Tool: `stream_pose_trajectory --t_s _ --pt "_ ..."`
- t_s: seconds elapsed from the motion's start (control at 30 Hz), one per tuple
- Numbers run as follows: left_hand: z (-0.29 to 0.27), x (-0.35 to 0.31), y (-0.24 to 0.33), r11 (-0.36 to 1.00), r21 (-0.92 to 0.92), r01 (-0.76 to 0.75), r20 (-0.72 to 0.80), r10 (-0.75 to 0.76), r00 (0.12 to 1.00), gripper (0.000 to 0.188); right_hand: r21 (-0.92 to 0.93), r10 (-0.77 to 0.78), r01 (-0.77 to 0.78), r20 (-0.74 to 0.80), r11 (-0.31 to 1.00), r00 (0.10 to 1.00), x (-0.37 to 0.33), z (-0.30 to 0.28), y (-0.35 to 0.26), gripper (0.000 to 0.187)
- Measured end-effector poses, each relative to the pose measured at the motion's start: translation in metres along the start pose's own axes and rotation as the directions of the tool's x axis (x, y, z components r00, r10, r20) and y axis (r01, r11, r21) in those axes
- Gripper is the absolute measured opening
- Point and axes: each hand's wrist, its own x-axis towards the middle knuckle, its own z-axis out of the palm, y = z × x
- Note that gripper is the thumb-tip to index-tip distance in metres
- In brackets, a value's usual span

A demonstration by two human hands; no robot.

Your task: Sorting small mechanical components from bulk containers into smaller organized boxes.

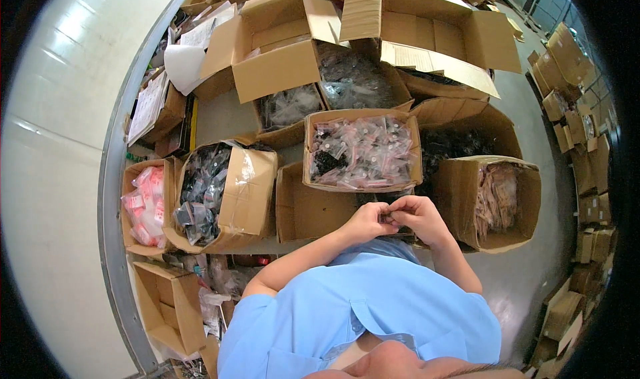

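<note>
The left hand (363, 223) and the right hand (423, 219) meet in front of the blue shirt (373, 292), fingertips drawn together in a pinch — whether a small thing sits between them, I cannot tell, as the fingers hide it. Just beyond the grip stands the bag box (363, 186), open at the top and heaped with small clear bags (380, 146); dark beads (328, 158) show at its left side. Left of the grip, partly under that box, is a bare box (310, 212). Farther left come a tilted box (250, 189) of dark packets (203, 199) and, past it, pink packs (148, 202) in a box of their own. Right of the grip, a box lies tipped with brown pieces (497, 202) in its mouth; black pieces (460, 142) fill the one behind it. Well beyond the grip are two flapped boxes (273, 69) — wide open, side by side — with papers (148, 109) off to their left.
</note>
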Motion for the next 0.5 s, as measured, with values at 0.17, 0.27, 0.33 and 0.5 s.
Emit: stream_pose_trajectory --t_s 0.17,0.27,0.33,0.5 --pt "-0.002 0.000 -0.003 1.000 -0.002 -0.001 0.006 0.001 1.000 0.023 -0.044 0.009 -0.008 0.013 0.999 1.000 -0.002 0.005 -0.007 0.016" --pt "-0.006 0.000 -0.008 0.999 -0.054 0.000 0.036 0.002 0.999 0.020 -0.036 -0.006 0.006 0.002 0.999 1.000 -0.003 0.006 -0.010 0.014" --pt "-0.012 -0.004 -0.011 0.997 -0.078 0.006 0.058 -0.001 0.998 0.021 0.148 -0.040 0.042 -0.017 0.988 0.999 -0.003 0.004 -0.011 0.013" --pt "-0.023 -0.013 -0.001 0.653 -0.719 0.236 0.259 -0.062 0.964 0.057 0.367 0.018 0.005 -0.059 0.930 0.998 -0.004 -0.004 -0.003 0.013"
